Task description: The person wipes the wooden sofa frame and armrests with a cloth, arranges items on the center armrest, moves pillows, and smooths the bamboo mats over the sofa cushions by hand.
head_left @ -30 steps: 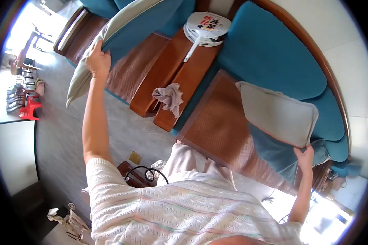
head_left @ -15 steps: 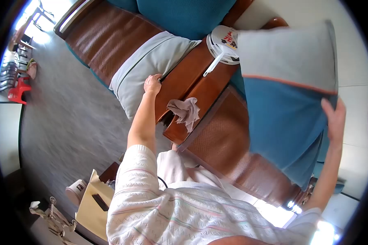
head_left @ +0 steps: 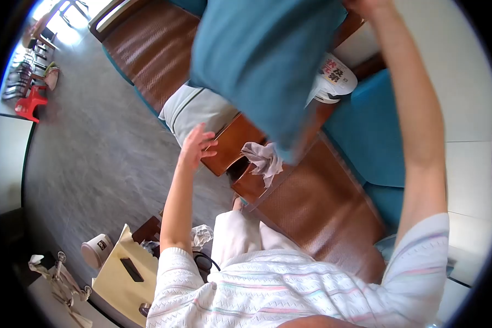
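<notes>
My right hand (head_left: 369, 6), at the top edge of the view, grips a blurred blue cushion (head_left: 262, 54) by its upper right part. The cushion hangs over the wooden armrests and hides part of them. My left hand (head_left: 198, 146) is empty, its fingers spread, just in front of a grey cushion (head_left: 199, 112). That cushion lies on the brown seat mat (head_left: 153, 52) against the wooden armrest (head_left: 238, 142). A crumpled mauve cloth (head_left: 264, 159) rests at the armrest's front end. White fans with printed characters (head_left: 336, 76) lie farther back, partly covered by the blue cushion.
A second brown seat mat (head_left: 322, 202) and blue backrest (head_left: 374, 126) are at the right. A red stool (head_left: 31, 104) stands far left on the grey floor (head_left: 104, 147). At the lower left are a beige box (head_left: 128, 273), a white bucket (head_left: 97, 250) and crumpled plastic (head_left: 201, 236).
My right hand has carried the blue cushion up and left, over the armrests. My left hand has let go of the grey cushion and opened. The view has shifted.
</notes>
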Available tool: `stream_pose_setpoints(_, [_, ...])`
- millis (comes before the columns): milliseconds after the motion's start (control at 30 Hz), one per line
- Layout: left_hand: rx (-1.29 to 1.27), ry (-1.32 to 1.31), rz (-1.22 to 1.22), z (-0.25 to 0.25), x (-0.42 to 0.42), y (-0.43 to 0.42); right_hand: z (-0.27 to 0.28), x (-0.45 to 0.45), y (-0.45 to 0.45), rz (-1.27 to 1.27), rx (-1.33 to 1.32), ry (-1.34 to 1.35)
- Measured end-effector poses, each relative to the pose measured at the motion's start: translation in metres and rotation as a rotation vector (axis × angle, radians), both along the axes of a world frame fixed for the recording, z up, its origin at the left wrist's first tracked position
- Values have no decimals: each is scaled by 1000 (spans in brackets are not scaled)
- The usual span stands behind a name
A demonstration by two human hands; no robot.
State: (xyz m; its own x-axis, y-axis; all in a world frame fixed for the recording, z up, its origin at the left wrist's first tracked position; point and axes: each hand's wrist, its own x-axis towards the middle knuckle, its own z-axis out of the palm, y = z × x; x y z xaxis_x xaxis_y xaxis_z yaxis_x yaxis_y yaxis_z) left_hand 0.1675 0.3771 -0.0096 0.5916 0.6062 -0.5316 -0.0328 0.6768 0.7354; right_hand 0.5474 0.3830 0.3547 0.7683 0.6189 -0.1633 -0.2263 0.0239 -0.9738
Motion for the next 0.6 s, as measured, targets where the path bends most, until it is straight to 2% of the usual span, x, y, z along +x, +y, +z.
stream_pose_setpoints(33, [-156, -164, 100, 8, -1, 2, -31, -5, 21, 2, 10, 61])
stream_pose_setpoints(67, [-202, -383, 90, -3, -10, 18, -71, -9, 39, -1, 18, 122])
stream_pose_setpoints(133, [-209, -517, 222, 19, -3, 37, -146, -44, 47, 81, -120, 14])
stream_pose_setpoints(167, [-261, -639, 185, 12, -2, 51, -191, -45, 52, 161, -210, 101])
stream_pose_setpoints(200, [-234, -575, 241, 22, 1, 59, -219, -55, 42, 247, -371, 98])
stream_pose_setpoints(233, [-531, -363, 383, -19, -3, 89, -240, -64, 30, 309, -372, 77])
stream_pose_setpoints(300, [-550, 25, 343, -99, -22, 118, -268, -74, -24, 401, -363, 123])
stream_pose_setpoints(333, [-243, 21, 162, -129, -36, 121, -270, -74, -52, 437, -330, 170])
stream_pose_setpoints(400, [-415, -277, 209, -106, -31, 120, -275, -56, -134, 529, -282, 164])
stream_pose_setpoints(433, [-232, -323, 171, -91, -29, 113, -271, -46, -180, 464, -311, 188])
stream_pose_setpoints(567, [-213, -394, 36, -70, -43, 91, -335, -6, -393, -53, -412, 366])
stream_pose_setpoints(600, [-223, -396, 57, -36, -27, 56, -351, -14, -444, -118, -537, 391])
